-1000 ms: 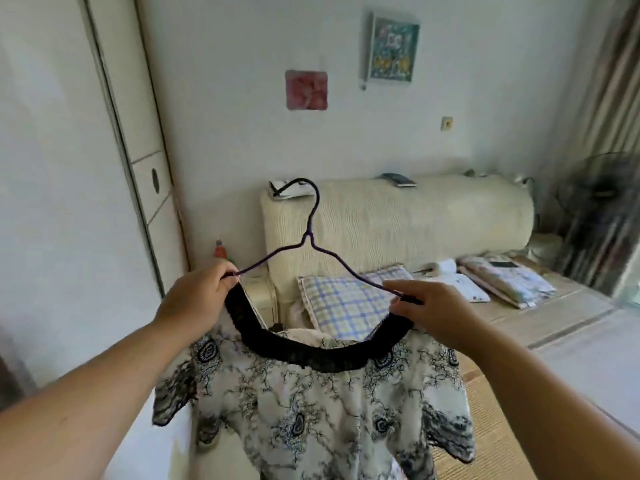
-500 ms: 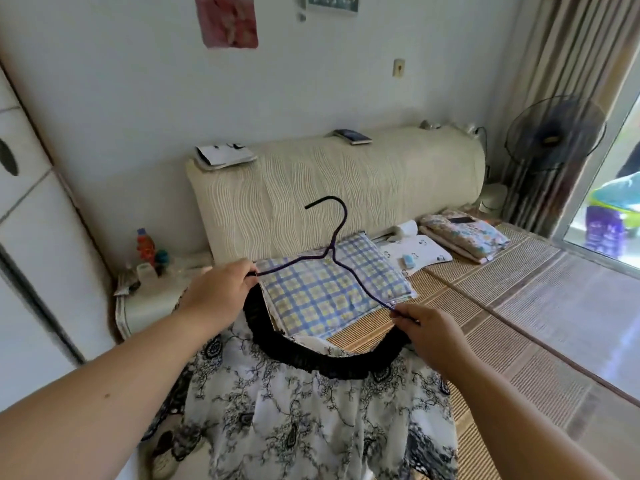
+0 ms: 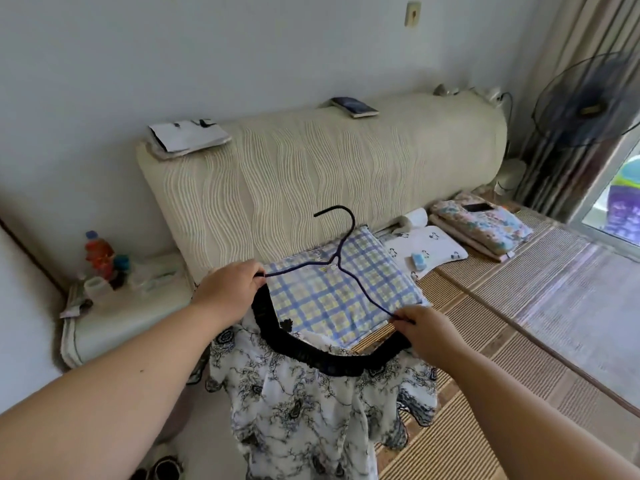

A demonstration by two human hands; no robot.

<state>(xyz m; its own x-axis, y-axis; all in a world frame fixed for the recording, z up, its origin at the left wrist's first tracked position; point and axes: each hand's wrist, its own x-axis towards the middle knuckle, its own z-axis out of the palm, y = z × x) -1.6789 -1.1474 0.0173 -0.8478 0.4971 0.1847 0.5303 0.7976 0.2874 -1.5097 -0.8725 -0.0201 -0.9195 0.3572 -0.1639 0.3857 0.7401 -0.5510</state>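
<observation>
A white blouse with a black floral print (image 3: 311, 410) and a black lace collar hangs on a thin dark blue wire hanger (image 3: 349, 275). I hold it in the air over the left edge of the bed. My left hand (image 3: 227, 289) grips the hanger's left shoulder together with the collar. My right hand (image 3: 424, 329) pinches the hanger's right shoulder at the collar. The hook points up and to the left, in front of the headboard.
Under the hanger lies a blue plaid pillow (image 3: 346, 299) on a bamboo bed mat (image 3: 485, 327). The cream padded headboard (image 3: 311, 181) carries papers and a book. A bedside table (image 3: 121, 306) with bottles stands left. Folded bedding (image 3: 485, 226), a fan (image 3: 585, 102) and curtains are right.
The view has dropped from the wall towards the bed. Both hands have lowered the hanger with the blouse nearer the plaid pillow, and their grip is the same.
</observation>
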